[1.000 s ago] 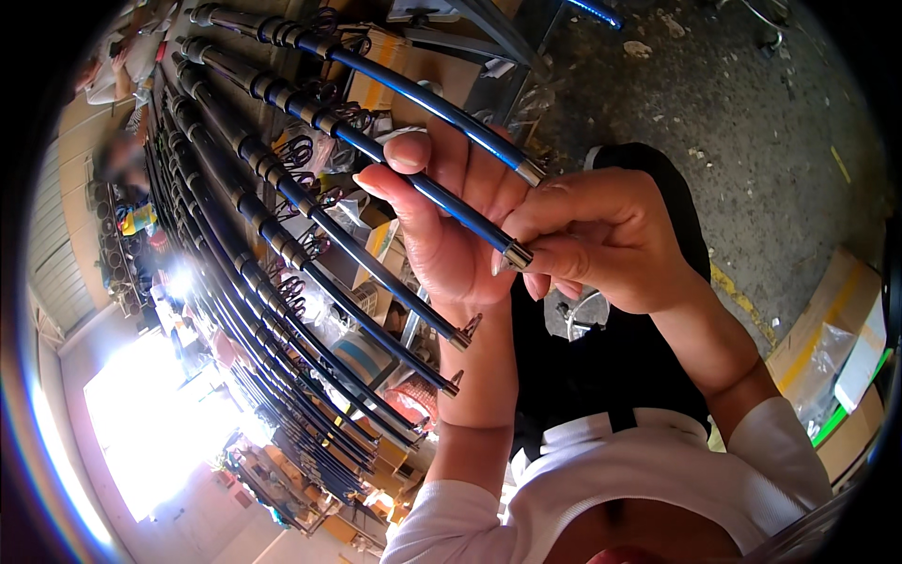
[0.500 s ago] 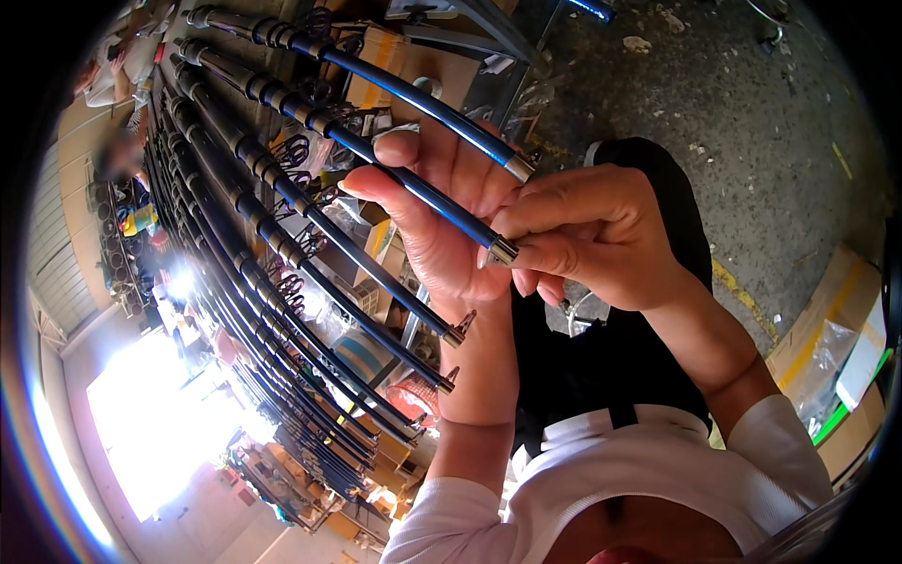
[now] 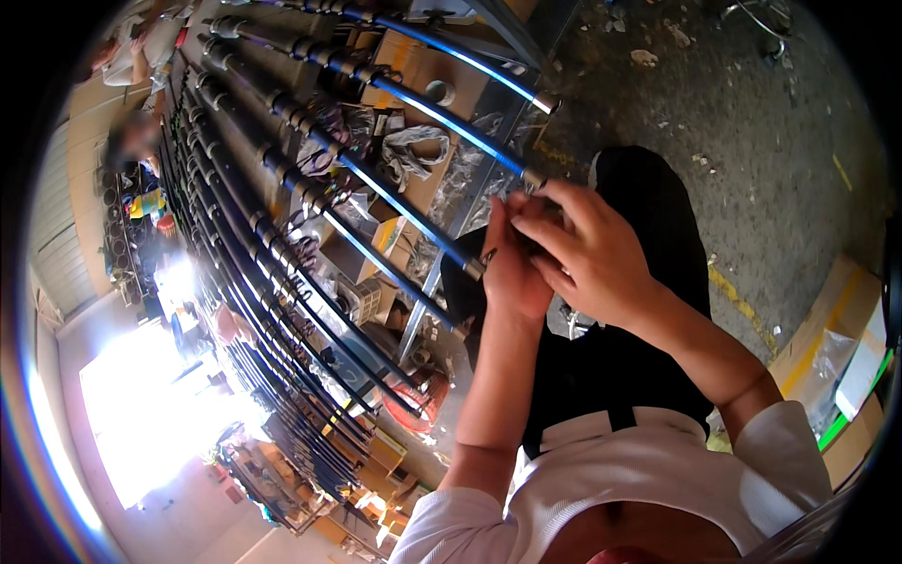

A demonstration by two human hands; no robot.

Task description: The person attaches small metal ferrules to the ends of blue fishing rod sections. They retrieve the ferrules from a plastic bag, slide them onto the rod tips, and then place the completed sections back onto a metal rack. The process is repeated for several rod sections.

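Blue-and-black fishing rods [image 3: 413, 212] with dark metal collars slant in from the upper left, their ends towards my hands. My left hand [image 3: 517, 273] is curled and cupped, its wrist just right of one rod's metal end [image 3: 474, 269]. Over its palm lies my right hand [image 3: 601, 249], fingers bent and drawn together. Between them the fingertips are partly hidden, so whatever they hold cannot be made out. Another rod end [image 3: 534, 177] comes very close to the right fingertips; whether they touch is unclear. The topmost rod end [image 3: 545, 103] stands apart from both hands.
Many more rods fan out at left towards a bright window. Beneath them are cardboard boxes [image 3: 395, 70], a tape roll [image 3: 439, 91], plastic bags and a red basket [image 3: 418, 399]. At right lean flattened cartons [image 3: 836, 324]. A person [image 3: 141, 141] is at the far left.
My hands have come off the rod end that the right one was pinching, and have closed together. My left hand has moved right and curled. The rod ends appear higher in the view.
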